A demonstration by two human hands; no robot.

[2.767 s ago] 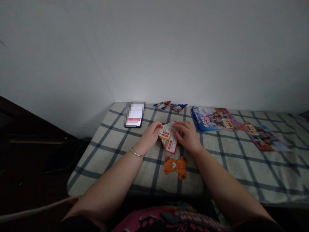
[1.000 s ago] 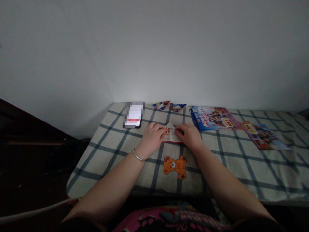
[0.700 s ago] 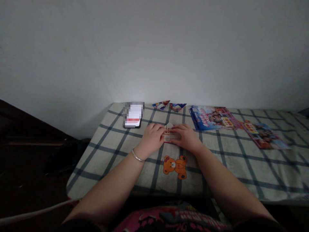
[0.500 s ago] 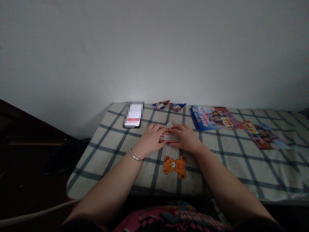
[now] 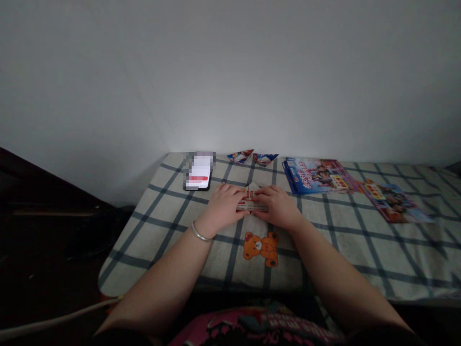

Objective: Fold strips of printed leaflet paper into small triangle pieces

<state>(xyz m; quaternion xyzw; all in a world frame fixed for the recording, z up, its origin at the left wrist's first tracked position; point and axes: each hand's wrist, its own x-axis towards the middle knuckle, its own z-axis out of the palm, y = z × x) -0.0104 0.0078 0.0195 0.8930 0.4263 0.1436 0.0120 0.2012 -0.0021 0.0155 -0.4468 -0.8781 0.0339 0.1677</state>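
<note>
A small folded sheet of printed paper [image 5: 252,204], pale with red marks and a pointed top, lies on the checked tablecloth between my hands. My left hand [image 5: 226,204] grips its left side, fingers on top and thumb along the near edge. On the right side, my right hand [image 5: 276,205] holds it in the same way, the fingertips of both hands almost meeting. Much of the paper is hidden under my fingers. Beyond it, against the wall, stand two folded paper pieces, the left one [image 5: 240,156] and the right one [image 5: 265,158].
A lit phone [image 5: 199,173] lies at the back left. A stack of printed flyers [image 5: 315,177] sits at the back right, with another flyer [image 5: 396,202] beside it. A teddy bear picture [image 5: 262,249] is on the checked tablecloth [image 5: 162,223] nearer me. The wall borders the table's far edge.
Both hands stay on the folded paper, with only slight shifts of the fingers. The other things on the table lie as before.
</note>
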